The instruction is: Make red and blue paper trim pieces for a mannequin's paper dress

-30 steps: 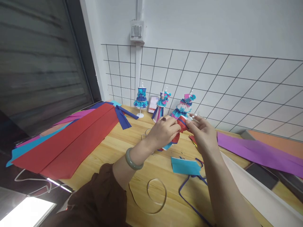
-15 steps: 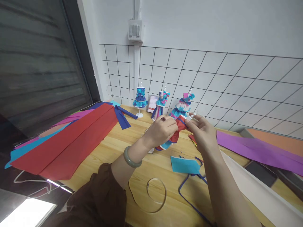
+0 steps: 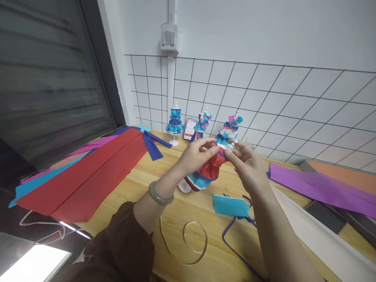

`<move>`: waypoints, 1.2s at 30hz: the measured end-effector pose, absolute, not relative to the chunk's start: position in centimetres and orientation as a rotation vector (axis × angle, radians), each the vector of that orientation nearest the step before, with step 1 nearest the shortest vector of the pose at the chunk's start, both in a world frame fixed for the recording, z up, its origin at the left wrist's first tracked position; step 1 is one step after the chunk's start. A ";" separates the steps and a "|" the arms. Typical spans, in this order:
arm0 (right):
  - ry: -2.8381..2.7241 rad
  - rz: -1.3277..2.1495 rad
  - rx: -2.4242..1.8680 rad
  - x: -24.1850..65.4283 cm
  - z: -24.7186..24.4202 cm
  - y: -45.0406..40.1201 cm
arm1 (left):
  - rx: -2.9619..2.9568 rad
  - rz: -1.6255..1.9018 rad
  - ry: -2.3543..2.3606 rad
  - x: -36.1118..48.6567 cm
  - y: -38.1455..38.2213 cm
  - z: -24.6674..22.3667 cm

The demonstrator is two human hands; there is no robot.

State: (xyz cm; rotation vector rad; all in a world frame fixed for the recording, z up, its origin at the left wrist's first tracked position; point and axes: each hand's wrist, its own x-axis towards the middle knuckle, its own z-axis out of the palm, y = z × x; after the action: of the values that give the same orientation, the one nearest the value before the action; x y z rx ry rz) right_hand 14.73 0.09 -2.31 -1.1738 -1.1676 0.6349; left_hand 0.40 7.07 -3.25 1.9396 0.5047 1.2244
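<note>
Both hands are at the top of a small dress form in a red paper dress (image 3: 210, 167), which leans to the right above the table. Its skirt has red ruffles, dark blue edging and a light blue and white hem; a white round base shows at its lower left. My left hand (image 3: 197, 154) pinches the dress near its white upper part. Opposite it, my right hand (image 3: 246, 162) has thumb and fingers closed on the other side of that top, by the form's white neck. Fingers partly hide the bodice.
Three dressed forms stand behind, the leftmost in blue (image 3: 175, 122), beside a phone (image 3: 190, 129). Red paper sheets (image 3: 88, 176) lie left, purple paper (image 3: 320, 188) right. A light blue piece (image 3: 230, 205), dark blue strips and a curled cord (image 3: 202, 254) lie in front.
My left hand has shifted left and up to the dress's white top, uncovering more of the red skirt. The form's base now shows more. My right hand stays close to the same place.
</note>
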 end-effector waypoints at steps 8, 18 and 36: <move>-1.197 0.598 -1.221 14.7 -2.6 0.1 | 1.911 1.268 0.443 0.1 8.4 -3.7; -1.265 0.631 -1.134 14.3 -3.0 0.1 | 1.880 1.163 0.453 -0.3 8.0 -3.0; -1.528 0.401 -1.213 14.2 -3.3 -0.4 | 1.601 1.113 0.285 -0.4 8.1 -2.8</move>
State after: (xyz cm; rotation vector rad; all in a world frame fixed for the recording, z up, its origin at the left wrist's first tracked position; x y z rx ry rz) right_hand 14.24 -0.41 -3.26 -1.2129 -1.5276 0.4006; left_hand -0.43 8.08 -2.81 1.6011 0.2847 1.1129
